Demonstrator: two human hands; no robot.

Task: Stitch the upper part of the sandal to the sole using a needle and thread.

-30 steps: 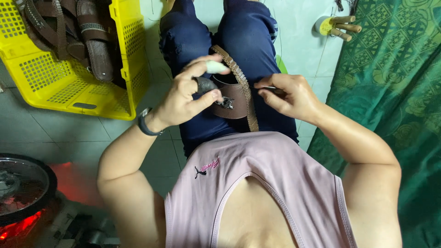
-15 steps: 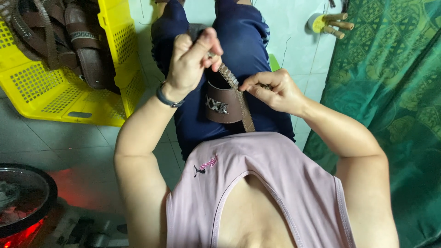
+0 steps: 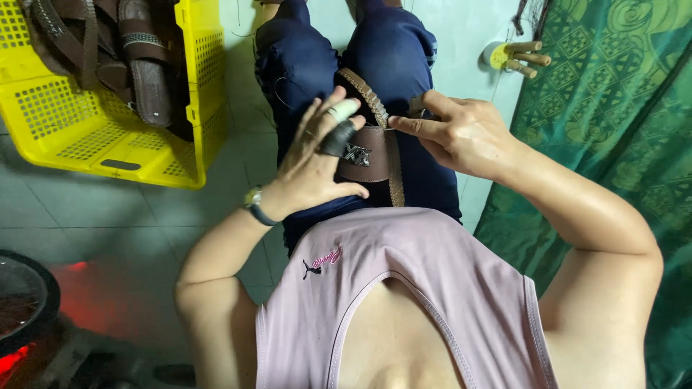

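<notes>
A brown leather sandal upper (image 3: 369, 160) with a braided strap and a small metal ornament lies on my lap, across dark blue trousers. My left hand (image 3: 316, 164) rests over its left side with fingers spread; two fingers wear protective caps, one white and one black. My right hand (image 3: 454, 131) pinches the braided strap's edge between thumb and forefinger. Whether it holds a needle is too small to tell.
A yellow plastic crate (image 3: 108, 133) with several brown sandals stands on the tiled floor at the left. A green patterned cloth (image 3: 620, 144) hangs along the right. A yellow spool with wooden pegs (image 3: 508, 56) lies beyond my knee. A dark round object (image 3: 21, 302) sits at lower left.
My left hand, raised and pulling upward half a second ago, has come back down onto the sandal piece with fingers spread. My right hand stays pinched at the strap.
</notes>
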